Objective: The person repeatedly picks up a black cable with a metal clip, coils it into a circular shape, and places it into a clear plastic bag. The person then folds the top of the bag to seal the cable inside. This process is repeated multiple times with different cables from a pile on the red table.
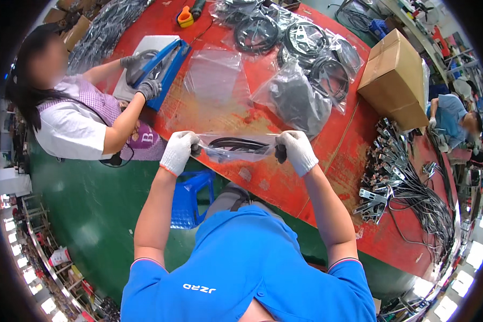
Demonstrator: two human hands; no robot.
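A clear plastic bag (pixel 212 152) with a coiled black cable (pixel 240 144) inside is stretched between my hands, over the near edge of the red table. My left hand (pixel 179 152), in a white glove with dark fingertips, pinches the bag's left end. At its right end my right hand (pixel 297 152), gloved the same way, grips the other corner. Beyond the bag lies a stack of flat clear bags (pixel 214 75). To the right of that stack are several bagged cable coils (pixel 306 40) and a bag with something dark (pixel 300 99).
At the left a co-worker's gloved hands (pixel 149 88) are at a blue bag sealer (pixel 169 72). A cardboard box (pixel 394 78) stands on the table (pixel 284 188) at right, near a heap of cables with metal clamps (pixel 383 172). A blue stool (pixel 190 198) is beside my legs.
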